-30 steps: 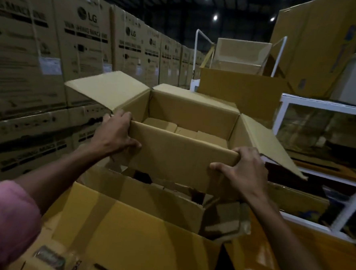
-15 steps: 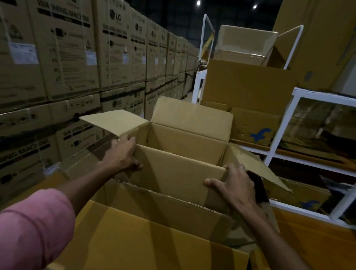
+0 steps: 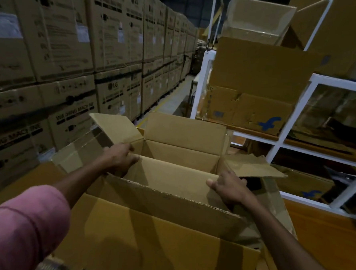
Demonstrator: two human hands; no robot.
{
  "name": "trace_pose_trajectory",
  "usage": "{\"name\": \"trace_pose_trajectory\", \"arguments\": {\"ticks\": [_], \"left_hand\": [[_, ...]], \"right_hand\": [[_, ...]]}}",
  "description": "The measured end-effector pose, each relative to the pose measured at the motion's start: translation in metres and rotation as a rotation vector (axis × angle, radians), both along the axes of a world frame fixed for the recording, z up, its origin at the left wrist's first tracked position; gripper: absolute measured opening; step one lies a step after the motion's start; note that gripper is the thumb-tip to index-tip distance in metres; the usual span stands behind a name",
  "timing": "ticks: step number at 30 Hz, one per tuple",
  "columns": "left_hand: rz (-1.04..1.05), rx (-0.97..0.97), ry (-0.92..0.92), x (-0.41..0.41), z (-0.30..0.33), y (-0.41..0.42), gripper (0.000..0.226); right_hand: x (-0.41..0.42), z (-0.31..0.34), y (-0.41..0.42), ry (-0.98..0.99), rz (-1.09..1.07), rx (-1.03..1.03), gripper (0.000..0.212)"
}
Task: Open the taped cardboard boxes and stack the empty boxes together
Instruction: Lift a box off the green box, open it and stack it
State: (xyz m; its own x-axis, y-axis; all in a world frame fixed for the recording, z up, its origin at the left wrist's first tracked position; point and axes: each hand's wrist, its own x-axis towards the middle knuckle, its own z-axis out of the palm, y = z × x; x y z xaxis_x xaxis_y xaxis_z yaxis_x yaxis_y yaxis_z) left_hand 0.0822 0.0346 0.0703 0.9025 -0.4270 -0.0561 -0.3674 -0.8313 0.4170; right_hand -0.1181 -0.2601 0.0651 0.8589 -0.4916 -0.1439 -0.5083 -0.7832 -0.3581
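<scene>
An open, empty cardboard box (image 3: 185, 133) with its flaps spread sits nested inside a larger open box (image 3: 162, 236) right in front of me. My left hand (image 3: 120, 159) grips the inner box's near wall at its left corner. At the right corner my right hand (image 3: 231, 187) clasps the same wall. The inner box's lower part is hidden inside the larger one. Clear tape shows on the larger box's left flap (image 3: 82, 150).
Stacked washing machine cartons (image 3: 59, 50) form a wall on the left, with a narrow aisle (image 3: 175, 97) beyond. A white metal rack (image 3: 285, 137) on the right holds more brown boxes (image 3: 257, 85), some with a blue logo.
The inner box has gone down into the larger box, with both hands still on its near wall. My view has tilted down and closer.
</scene>
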Motion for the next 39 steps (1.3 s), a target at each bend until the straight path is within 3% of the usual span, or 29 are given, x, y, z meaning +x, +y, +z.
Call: {"name": "trace_pose_trajectory", "arguments": {"ticks": [5,10,14,17,18,22,30,33,39], "left_hand": [[-0.042,0.033,-0.010,0.017,-0.004,0.000,0.037],[-0.008,-0.015,-0.012,0.023,0.003,-0.008,0.035],[-0.044,0.369,0.065,0.019,-0.002,-0.001,0.037],[-0.104,0.539,0.095,0.007,-0.012,-0.005,0.031],[-0.122,0.541,0.090,0.003,-0.011,-0.008,0.030],[-0.193,0.467,0.067,-0.012,0.002,-0.023,0.031],[-0.276,0.474,0.149,-0.018,-0.011,-0.036,0.039],[-0.277,0.319,0.073,-0.027,-0.009,-0.041,0.033],[-0.264,0.005,-0.113,-0.063,0.017,-0.073,0.034]], "right_hand": [[-0.003,-0.002,-0.011,-0.129,-0.041,0.123,0.044],[0.008,0.002,-0.016,-0.094,-0.049,0.175,0.054],[0.007,-0.011,-0.007,0.130,0.016,0.229,0.052],[0.003,-0.040,-0.009,0.193,0.033,0.187,0.020],[0.001,-0.045,-0.012,0.232,0.058,0.163,0.021],[-0.001,-0.037,-0.018,0.253,0.107,0.110,0.038],[-0.008,-0.010,-0.006,0.176,0.168,0.201,0.033],[-0.008,-0.020,-0.010,0.081,0.191,0.142,0.035],[-0.017,-0.018,-0.015,-0.228,0.154,-0.170,0.052]]}}
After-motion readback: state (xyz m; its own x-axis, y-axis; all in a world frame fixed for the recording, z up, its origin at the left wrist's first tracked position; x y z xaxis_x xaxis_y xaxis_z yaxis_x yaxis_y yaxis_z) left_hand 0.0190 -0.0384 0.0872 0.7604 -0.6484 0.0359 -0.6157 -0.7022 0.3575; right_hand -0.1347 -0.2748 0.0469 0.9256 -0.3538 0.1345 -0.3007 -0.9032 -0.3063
